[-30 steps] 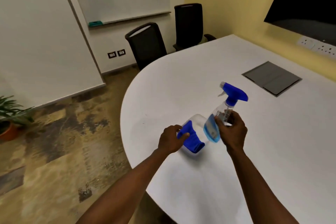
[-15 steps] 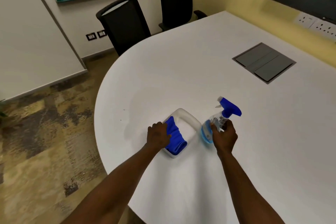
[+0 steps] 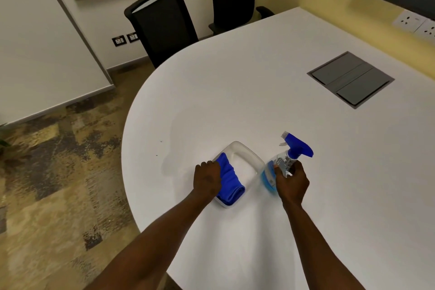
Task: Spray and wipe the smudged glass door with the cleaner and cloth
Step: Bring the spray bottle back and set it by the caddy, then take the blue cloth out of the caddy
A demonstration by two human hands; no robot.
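Observation:
A rolled blue cloth (image 3: 230, 180) lies in a clear plastic tray (image 3: 247, 156) on the white table (image 3: 235, 92). My left hand (image 3: 207, 178) rests closed over the cloth's left side. Just right of the tray stands a clear spray bottle (image 3: 286, 160) with a blue trigger head and a little blue liquid at its base. My right hand (image 3: 292, 180) is wrapped around the bottle's body. The bottle's base sits at the table surface. No glass door is in view.
Two black office chairs (image 3: 162, 23) stand at the table's far curved edge. A grey cable hatch (image 3: 350, 79) is set into the table at the right. Wall sockets (image 3: 414, 23) sit on the yellow wall. Patterned carpet (image 3: 58, 172) lies to the left.
Both hands have come down: the bottle, held tilted above the table a second ago, now stands on it, and the cloth has settled into the tray. The view has tipped downward.

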